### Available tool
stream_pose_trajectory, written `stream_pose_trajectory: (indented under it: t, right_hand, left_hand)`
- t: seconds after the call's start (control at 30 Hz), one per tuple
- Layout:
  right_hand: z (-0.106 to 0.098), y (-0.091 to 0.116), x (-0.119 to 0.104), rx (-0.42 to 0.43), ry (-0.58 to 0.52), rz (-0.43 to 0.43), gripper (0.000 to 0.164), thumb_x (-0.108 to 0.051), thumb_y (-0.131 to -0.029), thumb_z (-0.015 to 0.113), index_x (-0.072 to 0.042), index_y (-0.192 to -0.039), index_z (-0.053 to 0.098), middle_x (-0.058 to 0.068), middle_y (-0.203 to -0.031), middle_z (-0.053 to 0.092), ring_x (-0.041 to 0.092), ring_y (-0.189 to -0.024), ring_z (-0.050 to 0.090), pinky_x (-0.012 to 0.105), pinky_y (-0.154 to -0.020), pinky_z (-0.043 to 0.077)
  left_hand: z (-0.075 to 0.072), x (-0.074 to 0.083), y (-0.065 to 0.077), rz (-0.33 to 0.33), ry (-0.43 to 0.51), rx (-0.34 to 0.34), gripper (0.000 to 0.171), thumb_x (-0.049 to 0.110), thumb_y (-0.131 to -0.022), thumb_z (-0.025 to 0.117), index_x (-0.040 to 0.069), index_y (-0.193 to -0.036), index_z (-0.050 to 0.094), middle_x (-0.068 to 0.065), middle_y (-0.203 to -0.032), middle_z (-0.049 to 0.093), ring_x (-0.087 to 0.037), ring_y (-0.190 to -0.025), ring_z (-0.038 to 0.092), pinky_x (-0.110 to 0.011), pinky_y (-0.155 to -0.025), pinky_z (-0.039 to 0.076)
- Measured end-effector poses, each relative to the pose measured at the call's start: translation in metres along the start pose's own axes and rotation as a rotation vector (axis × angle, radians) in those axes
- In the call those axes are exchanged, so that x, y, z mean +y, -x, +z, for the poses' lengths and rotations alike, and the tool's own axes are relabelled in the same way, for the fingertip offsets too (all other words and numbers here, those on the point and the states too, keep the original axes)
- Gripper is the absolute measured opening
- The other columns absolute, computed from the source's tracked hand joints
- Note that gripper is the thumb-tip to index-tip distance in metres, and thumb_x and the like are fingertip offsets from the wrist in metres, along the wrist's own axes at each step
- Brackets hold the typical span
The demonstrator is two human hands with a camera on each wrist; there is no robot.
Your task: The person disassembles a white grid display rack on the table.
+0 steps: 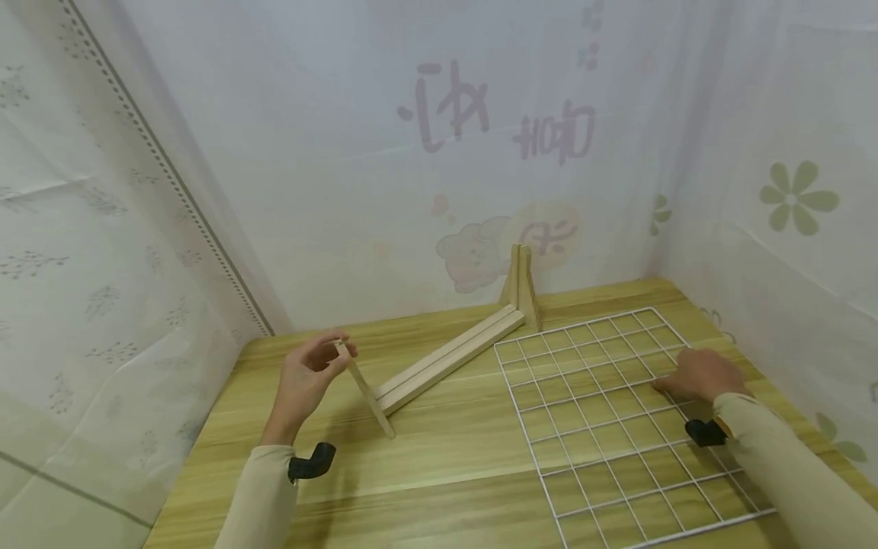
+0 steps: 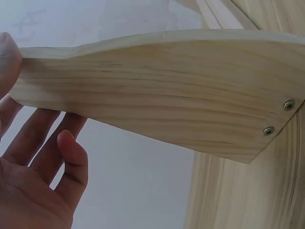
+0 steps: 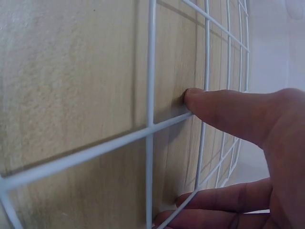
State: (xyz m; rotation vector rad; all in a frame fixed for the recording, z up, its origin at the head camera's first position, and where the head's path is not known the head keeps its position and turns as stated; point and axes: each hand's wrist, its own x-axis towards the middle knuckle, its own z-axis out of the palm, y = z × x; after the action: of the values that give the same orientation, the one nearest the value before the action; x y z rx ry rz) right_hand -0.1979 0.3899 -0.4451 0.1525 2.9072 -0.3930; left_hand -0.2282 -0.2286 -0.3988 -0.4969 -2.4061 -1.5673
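A pale wooden stand has a long grooved crossbar (image 1: 449, 358) joining two upright end pieces. My left hand (image 1: 312, 374) pinches the top of the near end panel (image 2: 162, 90), thumb on one face and fingers on the other. Two metal screws (image 2: 279, 118) show at that panel's wide end. The far end piece (image 1: 521, 286) stands by the back edge of the table. On the right, my right hand (image 1: 706, 375) grips a white wire grid (image 3: 149, 171) near its right side. Its thumb lies over the wires, while lower fingers pass behind one wire.
A wood-grain table (image 1: 425, 465) carries everything. Printed white curtains (image 1: 329, 191) hang close behind it and along both sides. The wire grid's back left corner lies close to the stand's far end. Black wrist mounts (image 1: 312, 461) stick out at the cuffs.
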Motion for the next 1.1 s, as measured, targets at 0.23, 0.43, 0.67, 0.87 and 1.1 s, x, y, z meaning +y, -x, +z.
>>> stream_pose_trajectory:
  t: [0.23, 0.43, 0.67, 0.87, 1.1]
  right_hand:
    - [-0.001, 0.002, -0.002, 0.003, -0.005, 0.001, 0.051, -0.053, -0.082, 0.073, -0.015, -0.063, 0.043, -0.002, -0.061, 0.036, 0.016, -0.057, 0.039, 0.03, -0.049, 0.033]
    - [-0.002, 0.003, -0.002, -0.01, -0.003, 0.005, 0.05, -0.052, -0.082, 0.072, -0.015, -0.064, 0.043, -0.002, -0.062, 0.036, 0.016, -0.058, 0.039, 0.029, -0.05, 0.032]
    - [-0.004, -0.001, -0.005, -0.028, 0.009, 0.004, 0.05, -0.052, -0.082, 0.072, -0.017, -0.061, 0.041, -0.003, -0.061, 0.036, 0.015, -0.057, 0.039, 0.028, -0.049, 0.032]
    - [-0.005, -0.003, -0.006, -0.042, 0.025, 0.013, 0.05, -0.052, -0.081, 0.071, -0.017, -0.061, 0.042, -0.003, -0.06, 0.036, 0.015, -0.056, 0.039, 0.028, -0.049, 0.033]
    - [-0.003, -0.004, -0.008, -0.048, 0.026, 0.022, 0.048, -0.052, -0.081, 0.071, -0.014, -0.062, 0.048, 0.001, -0.062, 0.044, 0.018, -0.059, 0.045, 0.03, -0.05, 0.038]
  left_hand:
    - [0.001, 0.009, 0.009, 0.008, -0.06, -0.009, 0.023, 0.014, -0.092, 0.074, 0.01, -0.114, 0.069, 0.0, -0.099, 0.076, -0.005, -0.08, 0.066, -0.023, -0.069, 0.052]
    - [0.004, 0.023, 0.023, 0.065, -0.121, -0.027, 0.025, 0.007, -0.08, 0.084, 0.009, -0.102, 0.072, 0.013, -0.092, 0.072, -0.002, -0.076, 0.063, -0.023, -0.069, 0.052]
    - [0.008, 0.044, 0.04, 0.182, -0.235, -0.107, 0.03, 0.013, -0.069, 0.091, 0.02, -0.089, 0.07, 0.009, -0.086, 0.071, -0.006, -0.071, 0.058, -0.024, -0.068, 0.048]
    - [0.018, 0.06, 0.048, 0.344, -0.21, -0.171, 0.035, 0.016, -0.063, 0.093, 0.024, -0.086, 0.068, 0.008, -0.079, 0.069, -0.008, -0.069, 0.055, -0.022, -0.063, 0.046]
    - [0.036, 0.075, 0.059, 0.474, -0.194, -0.235, 0.03, 0.025, -0.068, 0.092, 0.022, -0.084, 0.067, 0.01, -0.07, 0.063, -0.001, -0.064, 0.051, -0.015, -0.059, 0.044]
